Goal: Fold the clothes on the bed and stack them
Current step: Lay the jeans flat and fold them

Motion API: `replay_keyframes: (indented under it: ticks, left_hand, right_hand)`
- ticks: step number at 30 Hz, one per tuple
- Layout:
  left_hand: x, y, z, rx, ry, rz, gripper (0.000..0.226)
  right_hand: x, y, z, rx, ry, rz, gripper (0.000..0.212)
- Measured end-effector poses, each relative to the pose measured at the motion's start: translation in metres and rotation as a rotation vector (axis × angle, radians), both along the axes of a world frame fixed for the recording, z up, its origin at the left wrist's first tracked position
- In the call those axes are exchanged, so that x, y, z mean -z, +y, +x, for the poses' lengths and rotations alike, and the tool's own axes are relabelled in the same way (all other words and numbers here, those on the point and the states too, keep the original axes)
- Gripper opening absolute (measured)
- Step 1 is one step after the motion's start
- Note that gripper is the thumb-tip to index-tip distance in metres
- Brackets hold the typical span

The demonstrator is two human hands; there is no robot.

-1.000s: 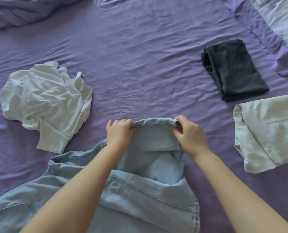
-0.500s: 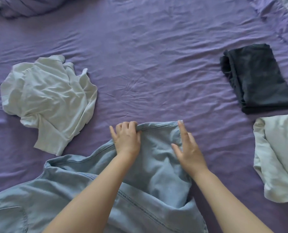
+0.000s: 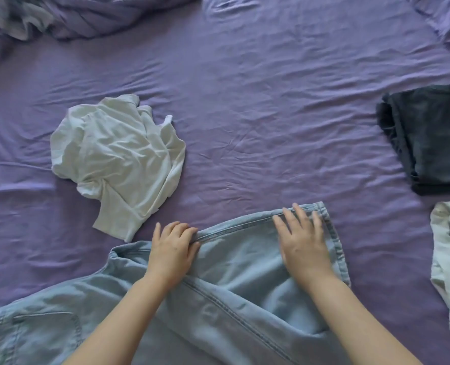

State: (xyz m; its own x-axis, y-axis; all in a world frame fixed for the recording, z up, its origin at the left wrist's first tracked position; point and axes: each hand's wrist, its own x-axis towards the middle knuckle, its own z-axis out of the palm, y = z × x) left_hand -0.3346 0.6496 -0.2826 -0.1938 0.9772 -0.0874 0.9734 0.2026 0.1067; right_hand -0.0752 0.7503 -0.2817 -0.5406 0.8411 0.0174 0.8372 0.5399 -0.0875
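A pale blue denim garment (image 3: pixel 234 285) with stitched seams lies spread on the wrinkled purple bedsheet (image 3: pixel 245 101), nearest the person. The left hand (image 3: pixel 172 250) pinches its hemmed edge with curled fingers. The right hand (image 3: pixel 301 243) presses flat on it, fingers straight.

bare sheet (image 3: pixel 271 114) ahead, white shirt (image 3: pixel 118 159) left, perhaps dark trousers (image 3: pixel 431 138) right

The right hand (image 3: pixel 304 246) no longer pinches the hem of the denim garment (image 3: pixel 234 280); it now lies flat with fingers spread, and the folded-over part is spread wider.
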Motion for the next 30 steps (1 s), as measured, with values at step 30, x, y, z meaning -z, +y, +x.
replay_keyframes:
  ticks: [30]
  left_hand:
    - [0.023, 0.037, 0.118, 0.056, -0.078, -0.428, 0.079]
  right_hand:
    - [0.021, 0.021, 0.028, 0.058, -0.296, -0.336, 0.082]
